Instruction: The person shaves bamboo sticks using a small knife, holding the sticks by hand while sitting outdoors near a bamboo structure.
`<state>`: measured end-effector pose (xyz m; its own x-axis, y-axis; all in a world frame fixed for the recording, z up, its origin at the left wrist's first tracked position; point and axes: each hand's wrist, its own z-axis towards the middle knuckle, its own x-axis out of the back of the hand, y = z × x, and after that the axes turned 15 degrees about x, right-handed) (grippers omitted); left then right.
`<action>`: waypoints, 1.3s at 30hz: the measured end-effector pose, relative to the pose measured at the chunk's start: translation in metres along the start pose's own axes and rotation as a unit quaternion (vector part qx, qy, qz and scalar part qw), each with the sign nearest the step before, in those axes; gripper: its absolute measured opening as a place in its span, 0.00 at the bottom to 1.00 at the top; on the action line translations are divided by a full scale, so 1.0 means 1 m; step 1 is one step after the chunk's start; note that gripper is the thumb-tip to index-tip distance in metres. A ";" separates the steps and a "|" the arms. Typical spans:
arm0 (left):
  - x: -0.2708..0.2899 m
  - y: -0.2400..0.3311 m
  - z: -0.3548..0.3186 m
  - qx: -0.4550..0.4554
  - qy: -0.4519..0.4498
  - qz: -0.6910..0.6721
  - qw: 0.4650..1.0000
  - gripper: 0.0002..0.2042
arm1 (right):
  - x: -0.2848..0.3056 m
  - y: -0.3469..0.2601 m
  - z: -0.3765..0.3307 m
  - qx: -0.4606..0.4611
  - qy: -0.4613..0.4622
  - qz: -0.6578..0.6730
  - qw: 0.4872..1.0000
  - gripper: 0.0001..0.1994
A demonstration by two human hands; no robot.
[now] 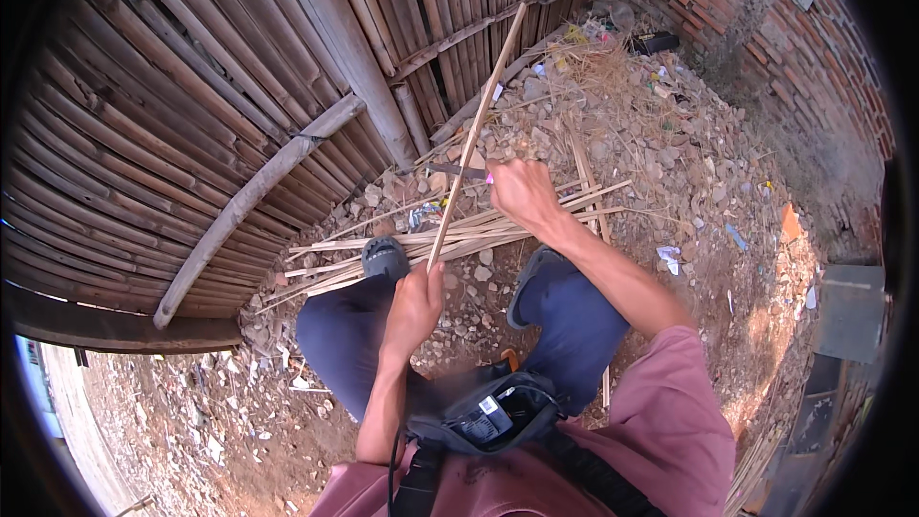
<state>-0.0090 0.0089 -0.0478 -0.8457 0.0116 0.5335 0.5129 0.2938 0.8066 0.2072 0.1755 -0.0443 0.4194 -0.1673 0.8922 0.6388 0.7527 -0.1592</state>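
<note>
My left hand (415, 308) is closed round the lower end of a long, pale bamboo strip (486, 101), which slants up and away toward the slatted wall. In my right hand (525, 195) is a knife with a pink bit showing at the handle; most of the handle is hidden by my fingers. Its dark, narrow blade (458, 170) points left and crosses the strip about midway along, seemingly touching it. Below the blade, several more pale strips (354, 263) lie in a loose pile across the ground around my feet.
A bamboo slat wall (191, 77) with round poles rises at left and ahead. A brick wall (785, 48) curves along the right. Stones and litter cover the ground (670, 191). A black box-like object (655, 42) lies in the far corner. An open pouch (498, 412) hangs at my waist.
</note>
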 end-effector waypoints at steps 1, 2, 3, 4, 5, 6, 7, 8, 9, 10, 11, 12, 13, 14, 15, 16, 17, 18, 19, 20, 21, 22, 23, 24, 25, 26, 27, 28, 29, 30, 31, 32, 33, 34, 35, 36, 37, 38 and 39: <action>0.001 0.005 0.001 0.004 -0.004 -0.001 1.000 0.17 | -0.002 -0.005 -0.001 0.022 0.026 0.004 0.999 0.10; 0.001 0.008 0.001 0.009 -0.008 -0.001 1.000 0.17 | -0.005 -0.010 -0.002 0.045 0.052 0.008 0.998 0.11; -0.001 0.006 -0.001 0.011 -0.007 0.002 1.000 0.17 | -0.012 -0.012 -0.007 0.041 0.032 0.016 0.999 0.13; 0.000 0.004 -0.002 0.012 0.001 0.006 1.000 0.17 | -0.009 -0.018 -0.004 0.025 0.006 0.028 0.999 0.12; 0.001 0.003 -0.003 0.014 0.008 0.009 1.000 0.17 | -0.003 -0.024 -0.001 0.009 -0.020 0.039 0.999 0.10; 0.003 0.002 -0.005 0.010 0.018 0.014 1.000 0.17 | -0.001 -0.028 0.003 -0.007 -0.046 0.050 0.998 0.10; 0.001 0.004 -0.007 0.003 0.023 0.020 1.000 0.16 | 0.001 -0.024 0.002 -0.003 -0.025 0.039 0.999 0.10; 0.000 0.005 -0.008 -0.004 0.028 0.025 0.999 0.16 | 0.002 -0.016 0.003 0.001 -0.005 0.028 1.000 0.11; -0.001 0.006 -0.010 -0.005 0.028 0.032 0.999 0.16 | 0.003 -0.008 0.003 0.004 0.016 0.016 1.000 0.12; -0.002 0.006 -0.013 -0.004 0.028 0.038 0.999 0.15 | 0.005 0.000 0.004 0.004 0.036 0.001 0.999 0.13; -0.003 0.006 -0.015 -0.004 0.028 0.045 0.999 0.15 | 0.007 0.008 0.005 0.003 0.056 -0.015 0.998 0.13; -0.003 0.007 -0.017 0.000 0.020 0.045 0.999 0.15 | 0.008 0.013 0.004 0.001 0.076 -0.032 0.997 0.13; -0.001 0.008 -0.018 0.004 0.017 0.046 0.999 0.15 | 0.011 0.010 0.004 -0.008 0.060 -0.031 0.998 0.13; 0.000 0.009 -0.020 0.008 0.014 0.047 0.999 0.14 | 0.010 0.009 0.003 -0.002 0.061 -0.038 0.997 0.13; 0.001 0.008 -0.021 0.007 0.016 0.050 0.999 0.14 | 0.009 0.009 0.002 0.005 0.061 -0.044 0.997 0.13; 0.001 0.006 -0.023 0.006 0.014 0.054 0.998 0.14 | 0.009 0.008 -0.001 0.008 0.060 -0.050 0.997 0.13; 0.002 0.005 -0.025 0.006 0.012 0.058 0.998 0.14 | 0.009 0.011 -0.001 0.003 0.061 -0.048 0.997 0.13; 0.003 0.005 -0.025 0.008 0.009 0.065 0.998 0.14 | 0.010 0.016 0.001 -0.002 0.063 -0.047 0.997 0.14; 0.004 0.008 -0.024 0.010 0.008 0.070 0.997 0.13 | 0.012 0.019 0.004 -0.004 0.064 -0.046 0.997 0.15; 0.004 0.010 -0.023 0.012 0.007 0.075 0.997 0.13 | 0.010 0.017 0.003 0.000 0.064 -0.058 0.996 0.15; 0.004 0.010 -0.023 0.014 0.008 0.074 0.997 0.13 | 0.007 0.012 0.002 0.004 0.063 -0.070 0.996 0.15; 0.005 0.010 -0.023 0.014 0.009 0.073 0.997 0.13 | 0.005 0.011 0.002 0.006 0.064 -0.084 0.994 0.15; 0.005 0.010 -0.023 0.013 0.010 0.073 0.997 0.13 | 0.004 0.013 0.001 0.010 0.069 -0.075 0.995 0.15; 0.004 0.012 -0.024 0.008 0.011 0.063 0.998 0.13 | 0.003 0.016 0.000 0.013 0.073 -0.066 0.995 0.15; 0.003 0.011 -0.029 0.007 0.009 0.055 0.998 0.13 | 0.002 0.014 -0.004 0.014 0.074 -0.053 0.996 0.15; 0.003 0.011 -0.032 0.007 0.007 0.047 0.999 0.13 | 0.002 0.015 -0.004 0.001 0.069 -0.052 0.996 0.15; 0.005 0.011 -0.032 0.012 0.000 0.052 0.999 0.13 | 0.002 0.020 -0.002 -0.013 0.063 -0.050 0.997 0.14; 0.007 0.014 -0.028 0.015 -0.001 0.053 0.998 0.13 | 0.005 0.024 0.004 -0.020 0.059 -0.052 0.997 0.14; 0.008 0.016 -0.025 0.017 -0.002 0.054 0.998 0.13 | 0.003 0.021 0.004 -0.003 0.075 -0.077 0.994 0.14; 0.007 0.017 -0.024 0.018 0.000 0.061 0.998 0.13 | -0.002 0.014 0.001 0.014 0.058 -0.076 0.995 0.13; 0.007 0.016 -0.024 0.020 0.001 0.072 0.997 0.13 | -0.007 0.003 -0.002 0.029 0.042 -0.072 0.996 0.13; 0.008 0.015 -0.024 0.023 0.003 0.083 0.996 0.13 | -0.010 -0.003 -0.003 0.044 0.026 -0.068 0.996 0.13; 0.010 0.015 -0.025 0.023 0.003 0.077 0.997 0.13 | -0.007 0.001 -0.004 0.041 0.017 -0.079 0.996 0.08; 0.011 0.016 -0.026 0.022 0.000 0.072 0.997 0.13 | 0.004 0.021 0.002 -0.031 0.019 -0.100 0.994 0.08; 0.012 0.016 -0.031 0.025 -0.007 0.067 0.997 0.13 | 0.014 0.048 0.005 -0.105 0.015 -0.119 0.987 0.08; 0.011 0.015 -0.037 0.029 -0.014 0.058 0.998 0.13 | 0.023 0.072 -0.003 -0.139 0.019 -0.131 0.981 0.08; 0.010 0.014 -0.039 0.029 -0.007 0.061 0.998 0.14 | 0.032 0.089 -0.007 -0.169 0.032 -0.146 0.974 0.09; 0.011 0.012 -0.040 0.021 0.000 0.061 0.998 0.14 | 0.033 0.090 -0.011 -0.151 0.059 -0.136 0.977 0.10; 0.011 0.009 -0.039 0.013 0.007 0.061 0.998 0.14 | 0.031 0.086 -0.019 -0.132 0.086 -0.127 0.979 0.11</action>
<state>-0.0083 -0.0258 -0.0247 -0.7744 0.0359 0.6317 0.6086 0.3153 0.7282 0.2875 0.2227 -0.0389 0.3141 -0.4493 0.8364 0.8717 0.4855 -0.0665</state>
